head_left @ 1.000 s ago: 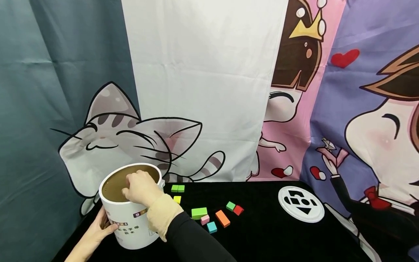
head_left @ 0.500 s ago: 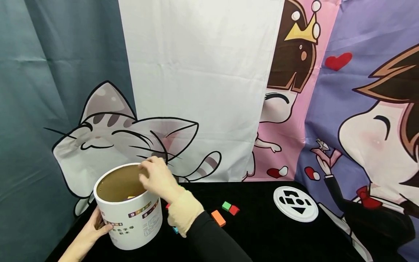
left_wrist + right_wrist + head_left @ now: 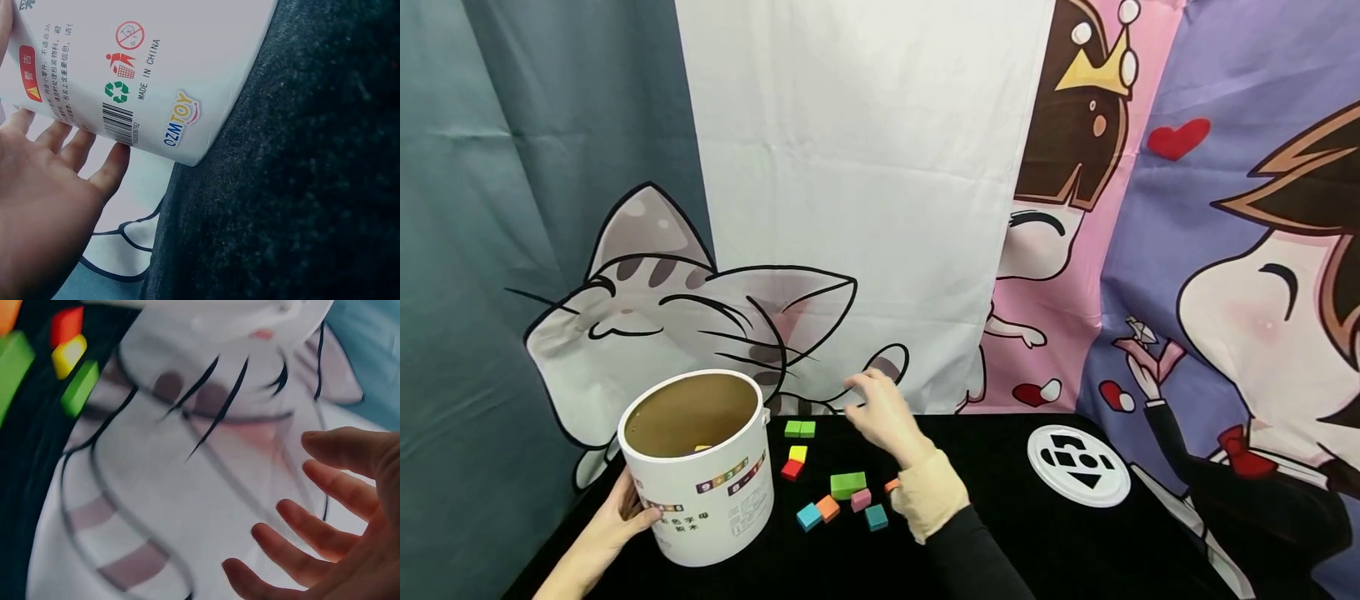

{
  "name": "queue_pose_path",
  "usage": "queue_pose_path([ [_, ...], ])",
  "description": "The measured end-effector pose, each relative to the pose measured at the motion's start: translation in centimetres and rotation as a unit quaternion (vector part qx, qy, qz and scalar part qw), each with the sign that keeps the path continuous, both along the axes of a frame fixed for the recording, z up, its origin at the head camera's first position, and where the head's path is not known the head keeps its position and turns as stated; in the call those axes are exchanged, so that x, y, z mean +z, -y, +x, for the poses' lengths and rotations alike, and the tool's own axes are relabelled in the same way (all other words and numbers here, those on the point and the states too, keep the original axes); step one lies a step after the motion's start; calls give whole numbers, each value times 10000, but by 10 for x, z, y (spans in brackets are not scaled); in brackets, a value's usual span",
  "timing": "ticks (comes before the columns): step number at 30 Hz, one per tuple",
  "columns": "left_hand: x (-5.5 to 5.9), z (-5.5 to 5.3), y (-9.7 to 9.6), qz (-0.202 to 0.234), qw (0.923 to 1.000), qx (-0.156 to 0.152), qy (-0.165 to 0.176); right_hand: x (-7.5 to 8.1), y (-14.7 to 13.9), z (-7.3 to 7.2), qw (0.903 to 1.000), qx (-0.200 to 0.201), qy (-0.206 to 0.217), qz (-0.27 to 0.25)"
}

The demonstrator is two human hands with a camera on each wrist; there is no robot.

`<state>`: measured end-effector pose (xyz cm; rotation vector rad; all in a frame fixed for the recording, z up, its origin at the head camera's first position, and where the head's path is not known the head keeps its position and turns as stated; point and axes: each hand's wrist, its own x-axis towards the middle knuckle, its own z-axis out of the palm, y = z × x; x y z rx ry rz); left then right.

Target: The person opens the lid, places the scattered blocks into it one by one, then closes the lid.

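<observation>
A white bucket with printed labels stands at the left of the black-covered table, its top uncovered. My left hand grips its near left side, thumb toward the front; in the left wrist view the fingers lie against the printed wall. Inside, a bit of yellow shows low down. My right hand is raised to the right of the bucket, over the far part of the table. Its fingers are spread and loosely bent in the right wrist view, with nothing between them.
Right of the bucket lie a green pair, a yellow block, a red block, a larger green block and several others. The white lid with cut-out shapes lies at the right. A printed curtain hangs behind the table.
My right hand has come up out of the bucket and moved right, past its rim. Blocks beside the bucket have come out from behind the arm. The left hand keeps its grip.
</observation>
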<state>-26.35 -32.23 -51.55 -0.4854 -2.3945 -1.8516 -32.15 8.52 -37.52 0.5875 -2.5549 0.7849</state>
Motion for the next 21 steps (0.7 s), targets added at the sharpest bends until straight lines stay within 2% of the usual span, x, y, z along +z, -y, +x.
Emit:
queue_pose_path([
  [6,0,-1,-2,56,10000,-37,67,-34,-54,-8,9969,-654,-8,-439],
  [11,-1,-1,-2,59,9998,8,181,-63,-86,-9,9909,-1194,286,-544],
  [17,0,-1,-2,97,9998,-18,170,-94,-118,-8,9807,-1612,1079,-239],
  [21,1,0,-2,91,9998,28,168,-107,-130,-10,9778,-1513,1449,81],
])
